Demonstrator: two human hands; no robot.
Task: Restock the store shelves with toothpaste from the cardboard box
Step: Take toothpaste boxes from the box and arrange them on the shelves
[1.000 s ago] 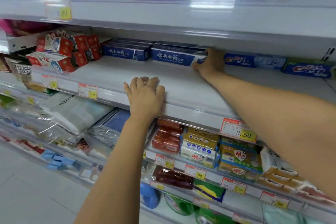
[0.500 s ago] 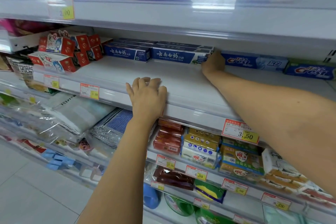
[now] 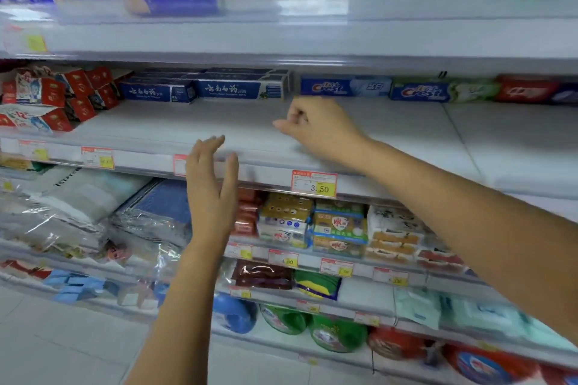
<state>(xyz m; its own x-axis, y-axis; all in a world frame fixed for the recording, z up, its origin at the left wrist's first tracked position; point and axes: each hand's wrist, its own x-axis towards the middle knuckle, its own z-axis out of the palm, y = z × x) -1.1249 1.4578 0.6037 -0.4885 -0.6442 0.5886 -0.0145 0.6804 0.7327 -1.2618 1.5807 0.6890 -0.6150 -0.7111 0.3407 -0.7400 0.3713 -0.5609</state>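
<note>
1. Progress: the middle shelf carries toothpaste in a single row along its back wall. A broad bare white deck lies in front of it. I judge the restock early to midway, with plenty of room left to fill. The cardboard box is not in view, so what remains in it cannot be told.
2. Toothpaste: the dark blue cartons sit at 12 o'clock from frame centre, layered and pushed to the back. The Crest cartons stand just beside them toward 1 o'clock, and a red carton lies at 2 o'clock. Small red boxes are piled loosely at 10 o'clock.
3. Right hand: above the bare deck, near the seam between the blue and Crest cartons and apart from both. Its fingers are loosely curled with nothing in them.
4. Left hand: at 6 o'clock of the blue cartons, in front of the shelf lip. Its fingers are straight and the palm is empty. Blur hides whether it touches the lip.
5. Materials: the cartons are long, slim, square-edged printed card with a slight gloss. The deck looks like smooth painted metal, so cartons should slide easily on it. The lip carries a clear strip with a paper price tag.
6. Left to do, as I judge it: fetch more cartons and fill the front rows.
</note>
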